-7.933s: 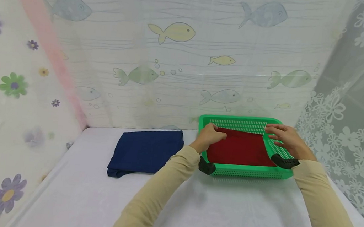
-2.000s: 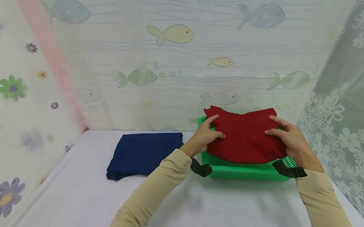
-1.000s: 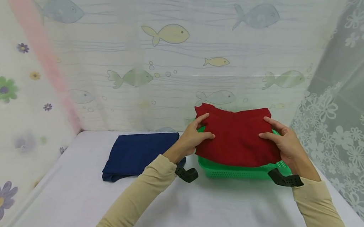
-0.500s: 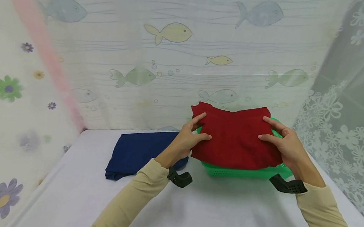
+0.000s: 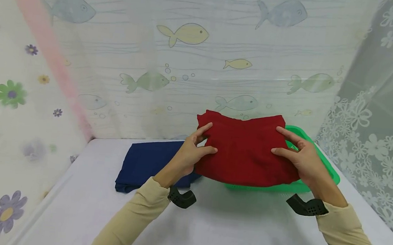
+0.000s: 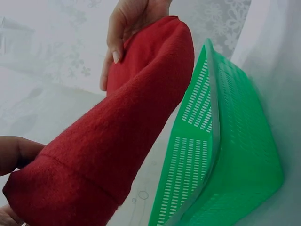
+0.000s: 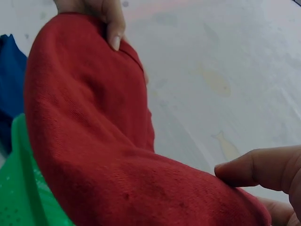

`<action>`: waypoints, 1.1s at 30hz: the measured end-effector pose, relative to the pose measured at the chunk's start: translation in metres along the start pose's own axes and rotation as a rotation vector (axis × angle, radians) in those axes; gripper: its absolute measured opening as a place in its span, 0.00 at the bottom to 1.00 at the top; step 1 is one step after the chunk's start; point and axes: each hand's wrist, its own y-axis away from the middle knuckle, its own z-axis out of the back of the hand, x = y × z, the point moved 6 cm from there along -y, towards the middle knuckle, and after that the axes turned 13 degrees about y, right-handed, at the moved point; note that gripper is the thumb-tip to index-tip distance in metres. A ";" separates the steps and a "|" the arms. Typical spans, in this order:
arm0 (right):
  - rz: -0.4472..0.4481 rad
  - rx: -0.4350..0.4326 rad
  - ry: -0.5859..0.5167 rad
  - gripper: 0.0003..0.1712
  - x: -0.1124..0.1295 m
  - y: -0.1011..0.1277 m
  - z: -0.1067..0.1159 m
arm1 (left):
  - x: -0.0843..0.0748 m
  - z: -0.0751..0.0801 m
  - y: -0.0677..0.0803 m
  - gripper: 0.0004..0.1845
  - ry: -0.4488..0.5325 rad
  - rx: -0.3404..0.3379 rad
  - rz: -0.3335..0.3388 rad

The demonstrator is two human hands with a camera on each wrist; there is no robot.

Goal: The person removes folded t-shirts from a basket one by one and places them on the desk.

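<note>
A folded red cloth [image 5: 244, 151] hangs in the air in front of a green slotted basket [image 5: 321, 163], held by both hands. My left hand [image 5: 206, 140] pinches its left edge, thumb on top and fingers behind. The right hand [image 5: 283, 144] pinches the right edge the same way. In the left wrist view the red cloth [image 6: 117, 136] sags in front of the tilted-looking basket [image 6: 221, 155]. In the right wrist view the red cloth [image 7: 103, 141] fills most of the frame, and my right thumb [image 7: 258, 169] presses on it.
A folded dark blue cloth [image 5: 144, 164] lies on the white table [image 5: 209, 223] left of the basket, partly behind my left wrist. Fish-print curtains close the back, flower-print curtains the sides. Black wrist mounts [image 5: 181, 198] hang under both sleeves.
The red cloth lay in the basket, then both hands lifted it out. Over the last second it has moved left and toward me, uncovering the basket's right side.
</note>
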 end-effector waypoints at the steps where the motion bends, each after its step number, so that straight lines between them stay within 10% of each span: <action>1: -0.004 -0.001 -0.004 0.40 0.000 0.001 -0.002 | -0.001 0.002 0.002 0.42 0.000 -0.005 -0.004; 33: -0.012 0.027 0.018 0.41 -0.010 0.024 -0.089 | -0.002 0.071 0.069 0.41 -0.039 -0.073 -0.036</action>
